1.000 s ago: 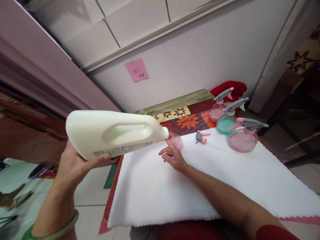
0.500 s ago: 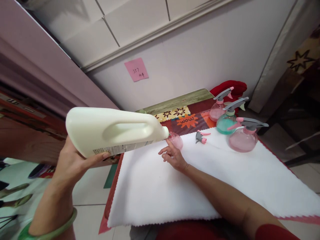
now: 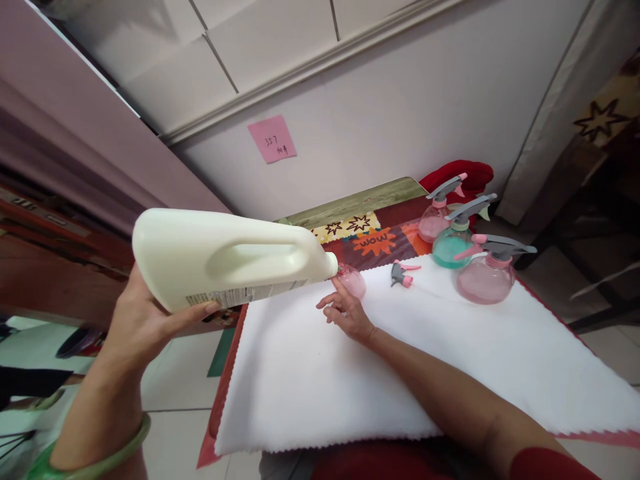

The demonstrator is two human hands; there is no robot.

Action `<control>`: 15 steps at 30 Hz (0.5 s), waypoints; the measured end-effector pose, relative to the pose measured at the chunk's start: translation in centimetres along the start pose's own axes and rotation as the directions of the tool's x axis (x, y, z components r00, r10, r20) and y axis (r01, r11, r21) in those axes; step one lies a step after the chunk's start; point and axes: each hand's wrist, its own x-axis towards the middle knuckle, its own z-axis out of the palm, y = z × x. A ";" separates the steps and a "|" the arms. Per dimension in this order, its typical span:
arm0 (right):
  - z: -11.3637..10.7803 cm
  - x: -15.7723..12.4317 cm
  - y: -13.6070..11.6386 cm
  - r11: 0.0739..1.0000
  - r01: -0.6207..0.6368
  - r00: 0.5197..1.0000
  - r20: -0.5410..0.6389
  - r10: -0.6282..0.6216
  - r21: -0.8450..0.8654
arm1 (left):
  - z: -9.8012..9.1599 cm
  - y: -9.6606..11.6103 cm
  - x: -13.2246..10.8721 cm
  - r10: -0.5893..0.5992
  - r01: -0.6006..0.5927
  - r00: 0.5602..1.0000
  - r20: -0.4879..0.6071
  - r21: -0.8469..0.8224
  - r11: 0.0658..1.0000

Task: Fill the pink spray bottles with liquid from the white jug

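Note:
Tipped nearly onto its side, a large pale jug rests in my left hand, which is shut around its base with the thumb along the label. The jug's neck meets the mouth of a small round pink spray bottle, which has no spray head and stands on the white cloth. My right hand is beside that bottle, index finger stretched to the jug's mouth and the other fingers loosely bent apart. Whether liquid is flowing cannot be made out. A loose grey-and-pink spray head lies to the right.
On the right stand a large pink spray bottle, a green one and another pink one, all with spray heads. Behind the table is a white wall with a pink note. A person's dark sleeve shows at lower left.
The jug's base end has risen slightly, its neck staying at the pink bottle. My right hand keeps its place. At lower left, a person's dark sleeve has come into view.

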 end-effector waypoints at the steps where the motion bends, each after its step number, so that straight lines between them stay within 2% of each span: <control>1: 0.0 0.0 0.0 1.000 0.002 1.000 0.000 -0.002 0.003 | 0.0 0.1 0.0 -0.009 0.009 1.000 0.001 0.011 1.000; 8: 0.0 0.1 0.2 1.000 0.012 1.000 0.009 -0.013 0.005 | -0.1 0.3 0.2 0.015 -0.015 1.000 0.005 0.006 1.000; 15: 0.0 0.1 0.0 1.000 0.013 1.000 0.003 -0.013 -0.005 | 0.2 2.6 -0.3 0.003 -0.005 1.000 -0.027 -0.092 0.996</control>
